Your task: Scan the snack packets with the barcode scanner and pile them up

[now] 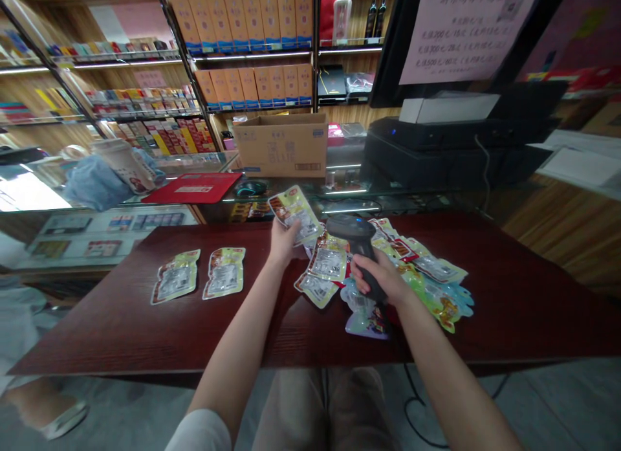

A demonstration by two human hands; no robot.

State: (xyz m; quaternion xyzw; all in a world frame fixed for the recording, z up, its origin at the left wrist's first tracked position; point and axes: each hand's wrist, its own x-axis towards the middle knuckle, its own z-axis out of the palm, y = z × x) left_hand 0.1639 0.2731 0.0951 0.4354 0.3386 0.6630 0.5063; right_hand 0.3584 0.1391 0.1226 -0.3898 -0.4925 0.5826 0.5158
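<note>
My left hand [283,239] is closed on a yellow-green snack packet [295,213], lifted above the dark red table [121,321] with its printed back facing me. My right hand [381,276] grips a black barcode scanner [356,237] by its handle, its head tipped toward the raised packet. Under and around the scanner lies a loose pile of snack packets [417,270]. Two more packets [175,276] [224,272] lie flat side by side on the table's left part, apart from the pile.
Behind the table runs a glass counter [204,198] with a red mat [194,187], a cardboard box [282,143] and a black register [436,147]. Stocked shelves [252,43] fill the back wall. A cable [417,406] hangs below the table's right front.
</note>
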